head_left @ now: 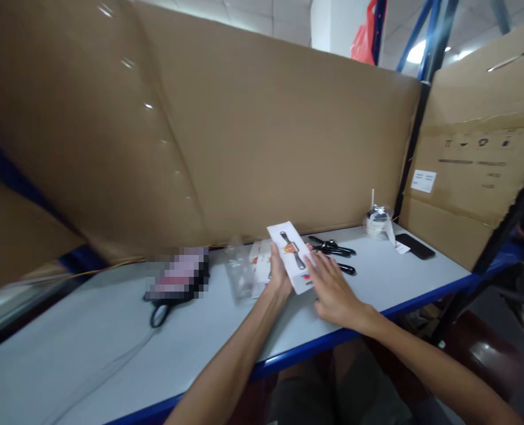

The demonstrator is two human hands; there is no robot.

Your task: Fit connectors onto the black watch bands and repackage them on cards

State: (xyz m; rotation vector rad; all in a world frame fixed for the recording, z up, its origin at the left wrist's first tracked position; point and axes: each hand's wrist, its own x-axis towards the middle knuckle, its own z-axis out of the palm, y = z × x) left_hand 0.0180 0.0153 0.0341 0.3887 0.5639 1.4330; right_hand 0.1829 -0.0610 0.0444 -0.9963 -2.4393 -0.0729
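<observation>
Head view: left hand [278, 273] grips a slim white printed cardboard box [291, 255] above mid grey worktop [111, 330], right hand [333, 289] spread flat against it; box seemingly unopened, black straps [333, 249] loose behind.

The single head view looks forward and down, tilted, close over a grey table [89, 330] backed by cardboard [244, 136].

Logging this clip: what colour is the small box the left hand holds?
The box is white with a black-and-orange picture; head view.
</observation>
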